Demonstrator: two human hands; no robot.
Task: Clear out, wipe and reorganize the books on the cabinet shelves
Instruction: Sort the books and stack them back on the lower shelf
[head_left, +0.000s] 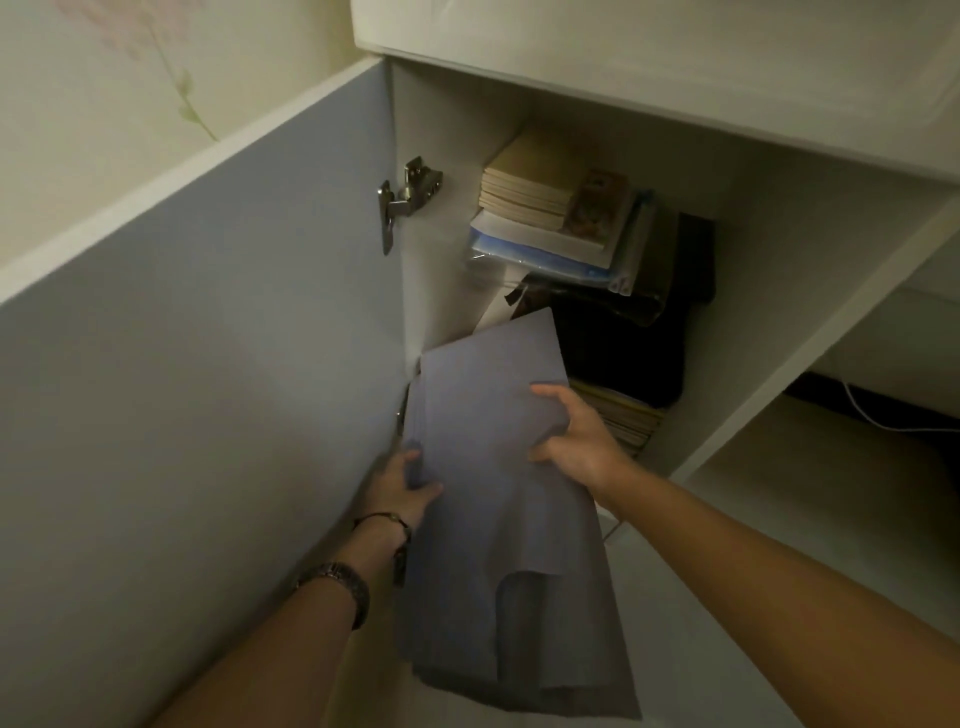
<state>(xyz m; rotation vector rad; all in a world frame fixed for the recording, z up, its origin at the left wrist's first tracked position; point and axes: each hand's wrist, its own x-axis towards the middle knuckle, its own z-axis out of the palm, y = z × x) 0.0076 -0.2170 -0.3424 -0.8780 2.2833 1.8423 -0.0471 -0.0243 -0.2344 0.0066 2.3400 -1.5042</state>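
Note:
Both my hands hold a large grey-blue folded sheet or folder (493, 493) in front of the open cabinet. My left hand (397, 488) grips its left edge, thumb on top. My right hand (571, 436) grips its right side, fingers curled over the surface. Its far end reaches into the cabinet's lower part. On the shelf above lies a stack of beige books (530, 187) on white books and clear plastic folders (550, 249). Dark items (628, 338) sit beneath, and more thin books (631, 415) lie low on the right, partly hidden.
The cabinet door (208, 338) stands open on the left, with a metal hinge (408, 197). A white vertical panel (810, 343) bounds the compartment on the right. Beyond it is another open compartment with a white cable (883, 421). A wall with a flower pattern is at upper left.

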